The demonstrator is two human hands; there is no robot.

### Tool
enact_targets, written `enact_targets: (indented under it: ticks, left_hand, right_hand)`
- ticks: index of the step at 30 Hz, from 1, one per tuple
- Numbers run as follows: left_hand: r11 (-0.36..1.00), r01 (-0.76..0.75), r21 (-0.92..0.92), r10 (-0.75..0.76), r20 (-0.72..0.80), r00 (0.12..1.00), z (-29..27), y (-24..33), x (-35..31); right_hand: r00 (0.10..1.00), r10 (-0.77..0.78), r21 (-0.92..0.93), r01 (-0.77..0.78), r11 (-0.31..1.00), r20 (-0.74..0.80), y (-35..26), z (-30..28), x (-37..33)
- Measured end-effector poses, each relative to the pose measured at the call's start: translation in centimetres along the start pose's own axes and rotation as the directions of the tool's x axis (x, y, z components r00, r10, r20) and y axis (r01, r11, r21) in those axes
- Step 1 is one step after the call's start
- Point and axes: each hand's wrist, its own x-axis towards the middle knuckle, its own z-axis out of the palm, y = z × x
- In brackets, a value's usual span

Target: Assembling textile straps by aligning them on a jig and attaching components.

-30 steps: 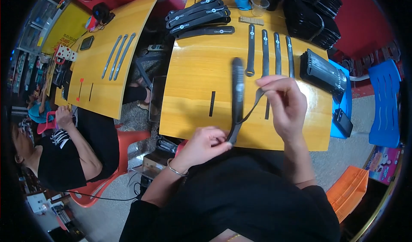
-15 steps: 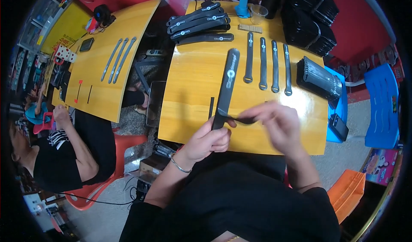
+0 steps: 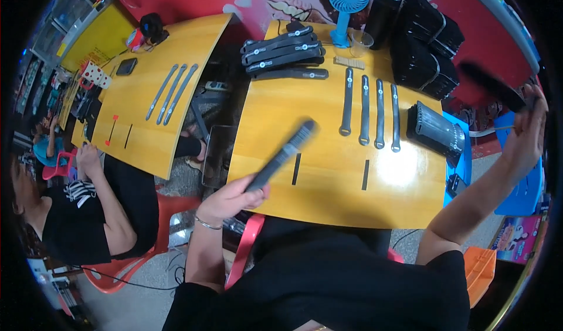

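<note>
Right hand [image 3: 528, 123] swung out to three o'clock, well apart from the left hand [image 3: 231, 197]

Half a second earlier, both our hands were together at the lower part of one grey strap [image 3: 282, 155]. By this moment only the left had it, so we judged that the two-handed handling of that piece had paused.

Nearest us, at eight o'clock on the table [image 3: 267, 137], our left fingers were curled closed around the strap's lower end. Its printed upper part leaned up toward one o'clock, blurred and clear of the tabletop. Just beyond lay two thin black marks [image 3: 366, 175], one at eight o'clock, one at six.

Out at three o'clock, our right fingers were bent in on the near end of a dark strip [image 3: 492, 86], which pointed toward ten. Blur kept us from telling whether it was another strap.

Between our hands, farther in, a row of four straps [image 3: 365, 111] lay apart, just off centre toward one o'clock. A banded stack [image 3: 437, 130] sat at three. Farther still we had a strap pile [image 3: 284, 52] at eleven, black bundles [image 3: 425, 58] between one and two, and a blue fan [image 3: 347, 0] at twelve.
</note>
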Motion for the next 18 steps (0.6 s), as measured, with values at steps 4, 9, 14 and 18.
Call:
enact_targets:
  ticks: [4,9,14,18]
  left_hand:
    - [0.906,-0.409,-0.112,0.396,-0.123,0.910,-0.9,-1.8,4.9]
    - [0.921,-0.388,0.028,0.386,-0.188,0.903,-1.9,-0.2,16.6]
    - [0.906,-0.422,0.042,0.419,-0.244,0.875,-4.7,0.5,24.6]
    - [0.877,-0.481,-0.002,0.456,-0.314,0.833,-6.0,-0.6,28.3]
  right_hand:
    - [0.992,-0.065,-0.251,0.036,0.967,-0.109,-1.0,1.9,-0.6]
    - [0.996,-0.083,-0.191,0.077,0.978,-0.023,-0.7,4.4,-1.7]
    - [0.998,-0.044,-0.251,0.053,0.967,0.042,0.9,5.1,-2.8]
    - [0.994,0.086,-0.311,-0.062,0.948,0.064,1.5,5.3,-3.1]
